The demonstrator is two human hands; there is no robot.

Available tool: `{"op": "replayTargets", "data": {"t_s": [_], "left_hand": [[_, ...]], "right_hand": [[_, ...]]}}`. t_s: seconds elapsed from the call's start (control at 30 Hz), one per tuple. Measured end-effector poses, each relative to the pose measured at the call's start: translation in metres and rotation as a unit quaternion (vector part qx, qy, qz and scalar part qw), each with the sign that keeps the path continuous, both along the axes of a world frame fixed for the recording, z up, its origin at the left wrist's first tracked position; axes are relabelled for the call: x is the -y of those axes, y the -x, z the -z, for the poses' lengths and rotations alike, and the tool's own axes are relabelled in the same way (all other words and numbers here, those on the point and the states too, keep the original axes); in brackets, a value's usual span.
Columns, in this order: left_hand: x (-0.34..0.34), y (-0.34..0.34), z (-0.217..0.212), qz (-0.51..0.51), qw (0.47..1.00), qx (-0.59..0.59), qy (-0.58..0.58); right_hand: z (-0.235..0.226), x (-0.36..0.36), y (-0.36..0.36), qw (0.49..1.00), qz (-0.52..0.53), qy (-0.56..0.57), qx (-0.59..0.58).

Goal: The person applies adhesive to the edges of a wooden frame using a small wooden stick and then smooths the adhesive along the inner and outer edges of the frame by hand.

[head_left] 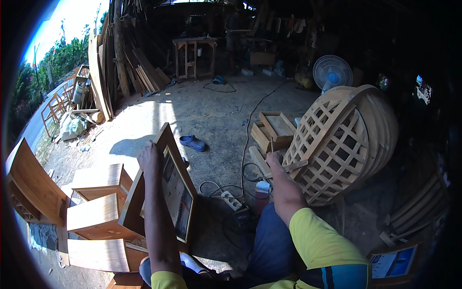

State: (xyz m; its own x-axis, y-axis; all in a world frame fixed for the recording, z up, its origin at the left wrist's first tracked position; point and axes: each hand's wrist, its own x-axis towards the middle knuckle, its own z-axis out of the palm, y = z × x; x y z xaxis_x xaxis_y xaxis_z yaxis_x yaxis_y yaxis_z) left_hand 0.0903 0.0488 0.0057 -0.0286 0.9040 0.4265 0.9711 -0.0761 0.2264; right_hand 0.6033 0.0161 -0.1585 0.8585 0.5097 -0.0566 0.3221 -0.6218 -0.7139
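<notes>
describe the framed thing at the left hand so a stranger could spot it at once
Start at the big wooden lattice on the right, then cross to the left hand. At that hand, beside the light brown wooden boxes, a wooden frame stands tilted. Unlike those plain boxes, it borders a printed panel.

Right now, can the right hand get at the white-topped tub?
Probably yes: the white-topped tub stands near the right hand and nothing seems to block its top, though that hand holds a thin stick.
</notes>
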Motion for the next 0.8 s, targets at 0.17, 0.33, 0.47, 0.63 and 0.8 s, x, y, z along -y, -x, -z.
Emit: {"op": "replayTargets", "data": {"t_s": [0.17, 0.33, 0.47, 0.63, 0.8], "left_hand": [[-0.004, -0.017, -0.010, 0.011, 1.000, 0.009, 0.009], [-0.001, 0.005, 0.000, -0.011, 1.000, -0.008, 0.023], [-0.012, -0.028, -0.009, 0.021, 1.000, 0.006, 0.005], [-0.012, -0.011, -0.004, 0.000, 1.000, 0.002, 0.013], [-0.003, 0.001, -0.001, -0.008, 1.000, -0.001, 0.015]], "right_hand": [[0.001, 0.001, -0.031, 0.998, 0.011, 0.039, 0.055], [0.015, -0.009, 0.000, 1.000, -0.003, 0.016, 0.019], [0.027, -0.001, -0.069, 0.982, -0.046, 0.078, 0.165], [0.025, -0.011, -0.038, 0.995, -0.011, 0.046, 0.093], [0.007, -0.008, -0.002, 0.998, -0.005, 0.048, 0.038]]}}
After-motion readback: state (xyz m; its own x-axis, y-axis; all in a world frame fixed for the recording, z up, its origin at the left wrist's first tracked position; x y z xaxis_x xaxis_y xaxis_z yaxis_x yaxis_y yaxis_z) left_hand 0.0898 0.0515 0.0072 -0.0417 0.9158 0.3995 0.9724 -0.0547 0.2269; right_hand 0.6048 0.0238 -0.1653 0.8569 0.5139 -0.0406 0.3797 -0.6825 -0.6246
